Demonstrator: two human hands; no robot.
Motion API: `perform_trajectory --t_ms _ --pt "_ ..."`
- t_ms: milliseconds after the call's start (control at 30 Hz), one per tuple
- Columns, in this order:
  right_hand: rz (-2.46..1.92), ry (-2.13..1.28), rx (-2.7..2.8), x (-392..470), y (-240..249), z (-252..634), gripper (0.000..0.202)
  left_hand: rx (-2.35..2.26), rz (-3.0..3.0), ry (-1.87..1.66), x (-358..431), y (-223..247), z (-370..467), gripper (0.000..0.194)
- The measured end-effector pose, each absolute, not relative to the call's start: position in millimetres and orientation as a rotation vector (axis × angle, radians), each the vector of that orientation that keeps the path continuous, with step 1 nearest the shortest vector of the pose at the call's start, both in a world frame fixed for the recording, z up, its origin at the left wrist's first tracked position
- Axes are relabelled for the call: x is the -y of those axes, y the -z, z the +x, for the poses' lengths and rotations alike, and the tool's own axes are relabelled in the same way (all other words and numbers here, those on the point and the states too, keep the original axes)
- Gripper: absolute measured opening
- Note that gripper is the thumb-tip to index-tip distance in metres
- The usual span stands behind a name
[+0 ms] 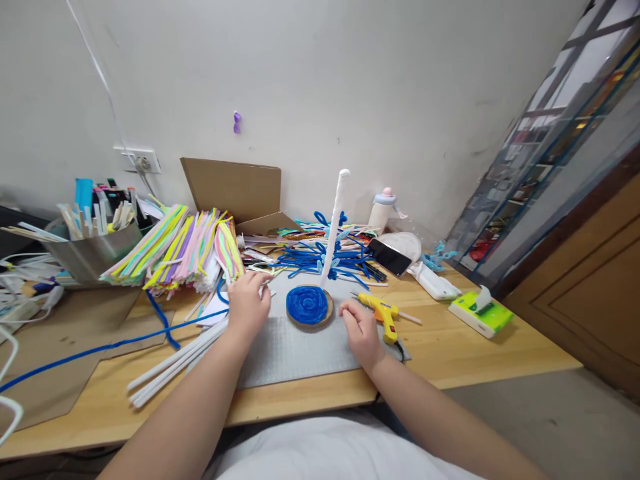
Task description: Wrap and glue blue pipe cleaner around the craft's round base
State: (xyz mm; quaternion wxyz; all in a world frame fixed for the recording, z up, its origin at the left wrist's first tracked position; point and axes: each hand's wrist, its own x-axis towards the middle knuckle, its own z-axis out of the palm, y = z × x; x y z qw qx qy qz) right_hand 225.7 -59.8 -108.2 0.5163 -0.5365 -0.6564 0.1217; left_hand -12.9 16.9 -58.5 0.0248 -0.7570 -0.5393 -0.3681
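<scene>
A round base with a coiled blue top (307,305) lies on the grey mat (300,357), and a white fuzzy post (335,227) with blue loops rises at its back right. My left hand (249,303) is left of the base, over the ends of white pipe cleaners (175,367) and near a long blue pipe cleaner (120,343); its fingers are curled, and what they hold is unclear. My right hand (361,327) is closed just right of the base, its fingertips pressed together on something too small to make out. Beside it lies a yellow glue gun (383,313).
Bundles of coloured pipe cleaners (185,250) and a metal container (95,253) stand at the left. Blue pipe cleaners (300,259), a phone (390,257), a bottle (383,212) and a tissue pack (481,313) are behind and right.
</scene>
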Motion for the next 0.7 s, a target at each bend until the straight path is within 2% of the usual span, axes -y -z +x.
perform_trajectory --t_ms 100,267,367,467,533,700 --pt "-1.343 -0.317 1.564 56.8 108.5 221.7 0.023 1.798 -2.407 0.836 -25.9 51.5 -37.2 0.020" --pt "-1.346 -0.327 1.578 54.7 111.3 219.3 0.026 1.734 -2.473 0.391 -25.9 53.3 -55.5 0.017" --pt "-1.334 -0.347 1.586 55.4 110.9 220.3 0.026 1.689 -2.451 0.257 -22.8 53.5 -54.8 0.010" --pt "-1.311 -0.361 1.575 56.8 104.8 218.5 0.028 1.590 -2.442 0.405 -15.9 43.1 -48.0 0.016" --pt "-1.265 -0.513 1.507 59.3 96.4 212.5 0.026 1.453 -2.469 0.565 -6.3 31.1 -39.3 0.016" --pt "-0.978 -1.392 1.062 76.1 70.8 182.1 0.030 1.142 -2.625 0.808 33.1 9.0 -7.3 0.016"
